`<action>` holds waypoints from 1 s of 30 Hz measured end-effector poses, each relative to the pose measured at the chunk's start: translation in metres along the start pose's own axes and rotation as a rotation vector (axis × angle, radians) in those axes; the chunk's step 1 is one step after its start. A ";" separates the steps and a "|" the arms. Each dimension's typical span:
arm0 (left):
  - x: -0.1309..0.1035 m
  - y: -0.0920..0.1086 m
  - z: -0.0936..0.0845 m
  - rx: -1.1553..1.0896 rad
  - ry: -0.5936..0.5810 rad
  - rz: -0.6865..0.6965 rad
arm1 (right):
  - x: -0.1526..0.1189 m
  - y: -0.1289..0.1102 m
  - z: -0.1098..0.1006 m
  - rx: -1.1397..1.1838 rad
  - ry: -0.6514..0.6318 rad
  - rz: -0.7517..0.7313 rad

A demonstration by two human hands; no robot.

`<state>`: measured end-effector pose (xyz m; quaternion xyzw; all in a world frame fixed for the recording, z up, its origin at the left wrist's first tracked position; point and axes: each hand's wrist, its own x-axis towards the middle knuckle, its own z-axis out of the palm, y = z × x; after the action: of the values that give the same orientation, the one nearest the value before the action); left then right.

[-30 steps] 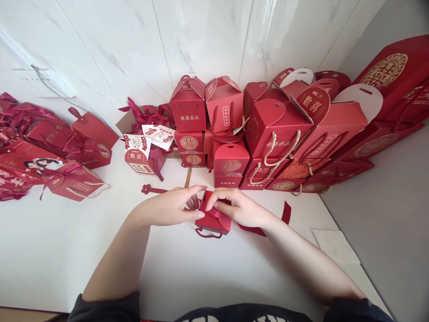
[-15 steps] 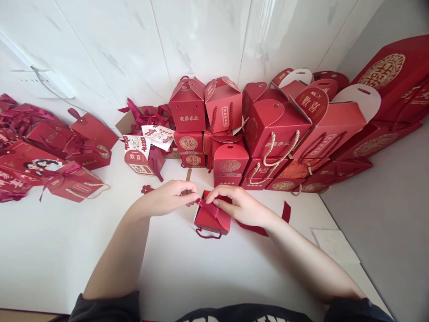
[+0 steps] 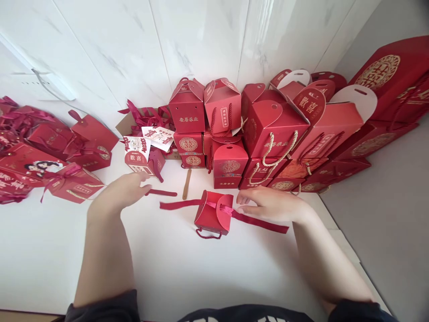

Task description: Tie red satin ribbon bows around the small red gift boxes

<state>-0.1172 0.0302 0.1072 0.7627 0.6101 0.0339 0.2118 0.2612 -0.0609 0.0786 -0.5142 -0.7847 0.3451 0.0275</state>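
A small red gift box [image 3: 213,213] with a dark red rope handle stands in front of me. Its dark red ribbon [image 3: 261,222] passes through the top flaps, with one tail stretching left and the other right. My right hand [image 3: 268,203] is just right of the box, open, fingers loosely bent above the right tail and holding nothing visible. Farther left, my left hand [image 3: 124,190] reaches over one end of a thin red strip [image 3: 164,192]; its thumb and fingers look apart. The strip's flower-shaped end is hidden under that hand.
Stacked red gift boxes [image 3: 229,167] line the wall at centre and right. A box with white cards [image 3: 159,137] stands behind my left hand. Beribboned boxes [image 3: 80,183] crowd the left. A flat brown stick [image 3: 187,184] lies behind the small box.
Both hands have let go of the ribbon and moved apart, the left one to the red strip, the right one rightward. The ribbon tails now lie spread out; the box has stayed in place.
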 end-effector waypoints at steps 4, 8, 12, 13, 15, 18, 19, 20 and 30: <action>0.001 0.041 0.015 0.032 -0.269 0.220 | 0.005 -0.016 0.011 0.076 0.006 -0.022; -0.002 0.075 0.036 0.048 -0.440 0.333 | 0.007 -0.022 0.021 0.134 0.073 -0.099; -0.001 0.087 0.050 -0.034 -0.466 0.335 | 0.008 -0.020 0.022 0.178 0.165 -0.126; -0.001 0.088 0.051 -0.057 -0.441 0.351 | 0.009 -0.020 0.021 0.229 0.179 -0.116; -0.001 0.091 0.052 -0.105 -0.393 0.372 | 0.009 -0.021 0.018 0.343 0.183 -0.083; -0.002 0.095 0.052 -0.185 -0.387 0.345 | 0.008 -0.024 0.013 0.386 0.189 -0.105; -0.002 0.097 0.052 -0.200 -0.391 0.341 | 0.007 -0.025 0.012 0.356 0.194 -0.136; -0.002 0.098 0.052 -0.206 -0.392 0.346 | 0.007 -0.026 0.012 0.319 0.194 -0.172; -0.003 0.097 0.046 -0.219 -0.465 0.228 | 0.012 -0.022 0.019 0.075 0.322 -0.195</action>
<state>-0.0152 -0.0021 0.1013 0.7863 0.4482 -0.0524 0.4221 0.2307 -0.0655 0.0731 -0.4828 -0.8030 0.2828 0.2053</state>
